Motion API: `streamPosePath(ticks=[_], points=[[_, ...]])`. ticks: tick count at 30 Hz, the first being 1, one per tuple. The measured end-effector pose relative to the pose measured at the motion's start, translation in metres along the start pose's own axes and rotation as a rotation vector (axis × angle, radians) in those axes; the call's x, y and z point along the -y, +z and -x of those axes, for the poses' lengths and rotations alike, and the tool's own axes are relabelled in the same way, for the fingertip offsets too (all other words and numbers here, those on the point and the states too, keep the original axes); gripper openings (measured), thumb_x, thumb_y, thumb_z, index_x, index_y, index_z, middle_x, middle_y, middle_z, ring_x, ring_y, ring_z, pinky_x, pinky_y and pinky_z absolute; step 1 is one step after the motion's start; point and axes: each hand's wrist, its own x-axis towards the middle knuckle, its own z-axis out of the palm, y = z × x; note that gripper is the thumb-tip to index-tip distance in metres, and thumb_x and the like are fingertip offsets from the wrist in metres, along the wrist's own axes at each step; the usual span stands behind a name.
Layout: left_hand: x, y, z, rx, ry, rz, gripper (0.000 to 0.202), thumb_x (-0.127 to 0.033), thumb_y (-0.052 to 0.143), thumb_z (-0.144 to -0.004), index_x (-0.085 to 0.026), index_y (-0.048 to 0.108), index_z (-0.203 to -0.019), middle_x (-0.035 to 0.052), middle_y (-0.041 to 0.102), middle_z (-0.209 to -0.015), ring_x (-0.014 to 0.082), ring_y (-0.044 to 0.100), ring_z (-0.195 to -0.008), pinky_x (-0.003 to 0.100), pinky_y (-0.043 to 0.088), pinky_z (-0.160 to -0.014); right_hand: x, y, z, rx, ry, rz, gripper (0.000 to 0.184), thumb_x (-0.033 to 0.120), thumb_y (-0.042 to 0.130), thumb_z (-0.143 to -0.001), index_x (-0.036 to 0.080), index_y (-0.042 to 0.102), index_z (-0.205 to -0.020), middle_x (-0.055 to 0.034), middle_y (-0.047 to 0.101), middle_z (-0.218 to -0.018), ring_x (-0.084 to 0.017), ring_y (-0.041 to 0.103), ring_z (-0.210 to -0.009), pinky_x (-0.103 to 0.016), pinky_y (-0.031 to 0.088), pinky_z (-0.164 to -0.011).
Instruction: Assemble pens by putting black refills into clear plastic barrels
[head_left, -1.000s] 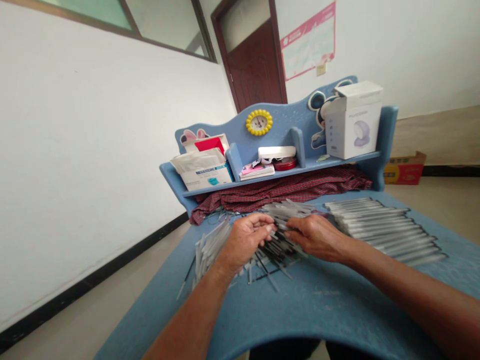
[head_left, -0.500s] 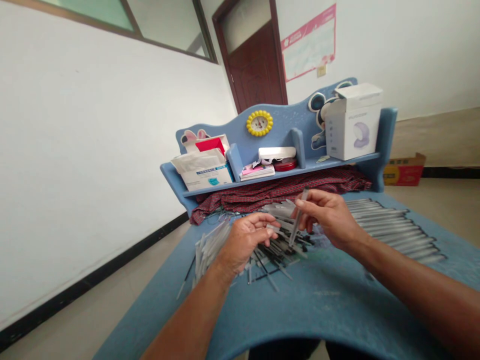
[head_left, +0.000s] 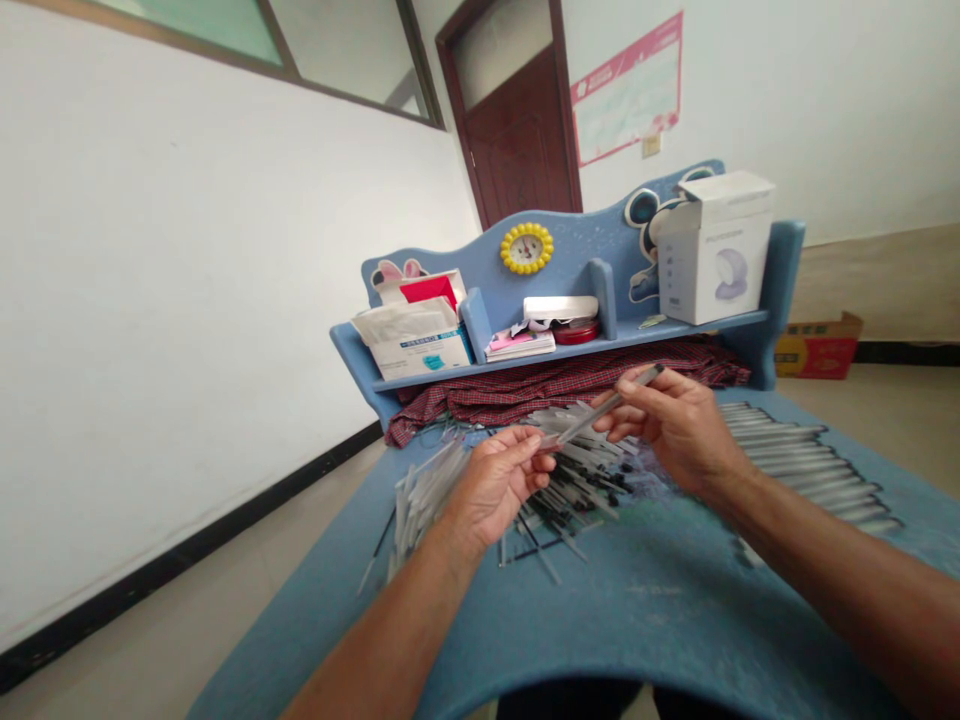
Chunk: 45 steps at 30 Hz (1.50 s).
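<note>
My right hand (head_left: 679, 425) is closed on a clear thin tube (head_left: 609, 406) and holds it tilted above the desk. The tube's lower end meets the fingertips of my left hand (head_left: 501, 477), which are pinched there on a small piece I cannot make out. Under both hands lies a loose pile of black refills and clear tubes (head_left: 570, 490). More clear tubes (head_left: 424, 490) lie fanned out to the left of my left hand.
A neat row of finished tubes (head_left: 810, 470) lies on the blue desk (head_left: 600, 620) at the right. A red checked cloth (head_left: 570, 385) lies under the blue shelf (head_left: 570, 345), which holds boxes, a small clock and a white carton (head_left: 716, 265).
My right hand has lifted out of the pile with one tube and tilted it toward my left hand, whose fingers have come up to meet its lower end.
</note>
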Motion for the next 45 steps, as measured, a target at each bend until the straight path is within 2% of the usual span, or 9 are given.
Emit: streamPosePath(ticks=[10, 17, 22, 26, 29, 32, 37, 42, 45], points=[[0.009, 0.001, -0.001, 0.029, -0.029, -0.023, 0.008, -0.014, 0.062, -0.083, -0.013, 0.053, -0.084, 0.0088, 0.072, -0.081, 0.0085, 0.062, -0.056, 0.016, 0.048, -0.051, -0.004, 0.002, 0.004, 0.038, -0.056, 0.057, 0.025, 0.033, 0.075, -0.07, 0.018, 0.058, -0.079, -0.0032, 0.072, -0.074, -0.018, 0.069, -0.06, -0.024, 0.054, -0.049], [0.013, 0.002, 0.004, 0.22, -0.013, -0.262, 0.025, -0.027, 0.072, -0.074, -0.011, 0.06, -0.089, 0.0098, 0.073, -0.082, 0.0126, 0.066, -0.061, 0.019, 0.047, -0.053, 0.004, 0.0, 0.003, 0.072, -0.013, 0.143, 0.027, 0.038, 0.075, -0.07, 0.017, 0.058, -0.074, -0.0015, 0.069, -0.066, -0.016, 0.065, -0.049, -0.024, 0.051, -0.045], [0.024, 0.006, 0.007, 0.363, 0.004, -0.442, 0.027, -0.033, 0.069, -0.076, -0.012, 0.062, -0.091, 0.0114, 0.072, -0.087, 0.0171, 0.068, -0.068, 0.023, 0.047, -0.056, 0.011, -0.001, 0.004, 0.141, -0.015, 0.32, 0.03, 0.043, 0.072, -0.071, 0.016, 0.059, -0.068, -0.001, 0.065, -0.056, -0.014, 0.06, -0.043, -0.023, 0.048, -0.04], [0.029, 0.007, 0.007, 0.431, 0.115, -0.674, 0.018, -0.028, 0.06, -0.081, -0.013, 0.065, -0.089, 0.0077, 0.07, -0.087, 0.0174, 0.064, -0.076, 0.024, 0.045, -0.061, 0.012, -0.001, 0.006, 0.242, 0.004, 0.455, 0.032, 0.046, 0.07, -0.073, 0.016, 0.06, -0.067, 0.0, 0.063, -0.052, -0.011, 0.057, -0.042, -0.022, 0.047, -0.041], [0.03, 0.009, 0.008, 0.427, 0.242, -0.894, 0.011, -0.022, 0.059, -0.078, -0.015, 0.066, -0.082, 0.0027, 0.065, -0.077, 0.0169, 0.058, -0.074, 0.025, 0.043, -0.066, 0.01, -0.002, 0.008, 0.325, 0.019, 0.531, 0.03, 0.043, 0.068, -0.075, 0.016, 0.06, -0.068, 0.0007, 0.062, -0.053, -0.01, 0.056, -0.043, -0.021, 0.046, -0.043], [0.032, 0.011, 0.008, 0.448, 0.315, -1.001, 0.01, -0.018, 0.058, -0.075, -0.015, 0.065, -0.08, 0.0023, 0.062, -0.076, 0.0179, 0.056, -0.074, 0.026, 0.043, -0.068, 0.006, -0.004, 0.01, 0.421, 0.051, 0.578, 0.025, 0.038, 0.066, -0.077, 0.015, 0.059, -0.069, 0.0011, 0.061, -0.053, -0.01, 0.056, -0.044, -0.02, 0.044, -0.043], [0.039, 0.01, 0.009, 0.5, 0.353, -1.099, 0.013, -0.011, 0.055, -0.072, -0.015, 0.063, -0.081, 0.002, 0.06, -0.074, 0.0174, 0.055, -0.07, 0.025, 0.043, -0.067, -0.001, -0.006, 0.011, 0.545, 0.122, 0.648, 0.021, 0.032, 0.063, -0.079, 0.015, 0.058, -0.067, 0.0021, 0.059, -0.051, -0.01, 0.056, -0.046, -0.019, 0.042, -0.044], [0.042, 0.008, 0.007, 0.552, 0.368, -1.126, 0.015, -0.011, 0.055, -0.071, -0.016, 0.063, -0.081, 0.001, 0.062, -0.073, 0.0168, 0.057, -0.069, 0.024, 0.042, -0.064, -0.004, -0.007, 0.012, 0.568, 0.144, 0.674, 0.015, 0.025, 0.061, -0.079, 0.016, 0.058, -0.068, 0.0033, 0.059, -0.05, -0.009, 0.055, -0.045, -0.018, 0.041, -0.043], [0.043, 0.007, 0.008, 0.532, 0.343, -1.14, 0.013, -0.01, 0.055, -0.069, -0.015, 0.063, -0.078, -0.0011, 0.057, -0.066, 0.0143, 0.054, -0.061, 0.022, 0.039, -0.057, -0.003, -0.003, 0.014, 0.572, 0.139, 0.672, 0.014, 0.023, 0.06, -0.078, 0.016, 0.057, -0.065, 0.0039, 0.059, -0.051, -0.008, 0.055, -0.045, -0.018, 0.041, -0.043]])
